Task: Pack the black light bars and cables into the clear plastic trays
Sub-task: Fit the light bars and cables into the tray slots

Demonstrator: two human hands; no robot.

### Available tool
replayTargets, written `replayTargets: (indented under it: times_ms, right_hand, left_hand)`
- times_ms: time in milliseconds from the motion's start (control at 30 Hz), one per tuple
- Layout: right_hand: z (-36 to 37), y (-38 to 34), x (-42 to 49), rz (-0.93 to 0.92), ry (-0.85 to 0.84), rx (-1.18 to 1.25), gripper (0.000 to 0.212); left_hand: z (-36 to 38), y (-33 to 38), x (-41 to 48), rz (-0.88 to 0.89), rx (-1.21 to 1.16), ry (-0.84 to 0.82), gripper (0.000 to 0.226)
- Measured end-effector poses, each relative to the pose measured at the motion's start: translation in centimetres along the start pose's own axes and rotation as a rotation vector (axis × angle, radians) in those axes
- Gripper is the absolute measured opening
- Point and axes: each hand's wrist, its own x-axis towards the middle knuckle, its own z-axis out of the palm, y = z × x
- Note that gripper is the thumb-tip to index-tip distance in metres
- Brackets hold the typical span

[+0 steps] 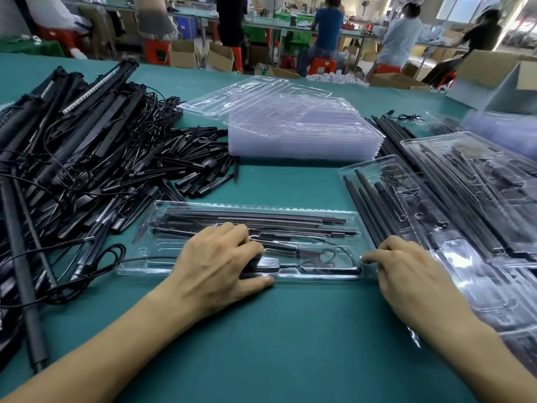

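Green table top point(290, 344) fills most of the view, and far behind it people point(328, 27) sit on red stools by brown boxes point(186, 53).

One clear tray point(162, 266) lies flat on the table right in front of the person. Long black light bars point(261, 216) lie side by side in its far half. A thin black cable point(319, 257) sits in a small loop in its near half, toward the right end.

The left hand point(220, 263) is on top of the tray, near the middle. Its fingers point(244, 237) are bent, with the tips down on the black parts inside. Its thumb point(258, 282) lies flat along the near edge of the tray. I cannot tell if this hand is holding a part or just pushing down.

The right hand point(412, 271) rests at the right end of the tray. Its fingers point(377, 255) are nearly straight and point left, touching the tray end beside the cable loop. It holds nothing.

A big messy pile of black bars and cables point(87, 146) is on the left. A stack of empty trays point(299, 135) sits behind the tray. Filled trays point(465, 199) lie on the right.
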Motion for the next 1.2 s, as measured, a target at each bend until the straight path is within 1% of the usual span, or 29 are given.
replayTargets:
  times_ms: [133,233,400,567,700,800,867,933,967,1000,1067,1100,1133,1200]
  right_hand:
    - [0.5,-0.6,0.0,0.017,0.021,0.016,0.032]
    - [1.0,-1.1,-0.2,0.012,0.021,-0.017,0.030]
    - [1.4,-1.3,-0.2,-0.007,0.043,-0.053,0.027]
    - [1.9,-1.2,-0.4,-0.006,0.102,-0.009,0.030]
    - [1.9,-1.1,-0.8,0.012,0.119,0.009,0.033]
    - [1.5,-1.1,-0.7,0.019,0.106,0.027,0.029]
    - [0.8,-1.6,-0.2,0.065,0.099,0.034,0.024]
    - [0.2,-3.1,0.5,0.076,0.182,0.066,0.023]
    - [0.0,-4.4,0.9,0.022,0.209,0.115,0.026]
    - [-0.1,-5.9,1.3,-0.065,0.197,0.175,0.029]
    - [0.0,-8.8,1.9,-0.244,0.072,0.265,0.033]
    - [0.2,-10.1,2.2,-0.307,0.011,0.258,0.033]
    - [0.5,-11.0,2.3,-0.350,-0.023,0.232,0.032]
    - [0.9,-11.8,2.4,-0.369,-0.039,0.194,0.030]
  left_hand:
    - [-0.5,0.1,-0.1,-0.054,-0.055,-0.079,0.055]
    - [-0.9,0.3,0.0,-0.084,-0.064,-0.188,0.059]
    - [-0.8,1.2,0.0,-0.071,0.007,-0.228,0.063]
    - [-0.3,1.8,0.4,-0.050,0.023,-0.229,0.057]
    - [-0.2,1.5,0.4,-0.049,-0.023,-0.187,0.060]
    - [-0.1,1.3,0.2,-0.047,-0.032,-0.158,0.061]
    - [0.0,1.1,0.0,-0.051,-0.053,-0.120,0.055]
    - [-0.1,0.9,-0.1,-0.075,-0.101,-0.073,0.050]
    - [-0.1,0.9,-0.1,-0.086,-0.124,-0.057,0.048]
    - [-0.2,0.8,0.0,-0.091,-0.139,-0.052,0.049]
    - [-0.2,0.7,0.1,-0.094,-0.159,-0.051,0.053]
    - [-0.2,0.7,0.1,-0.101,-0.173,-0.049,0.056]
    - [-0.3,0.7,0.1,-0.113,-0.189,-0.046,0.057]
    - [-0.3,0.8,0.0,-0.130,-0.203,-0.038,0.054]
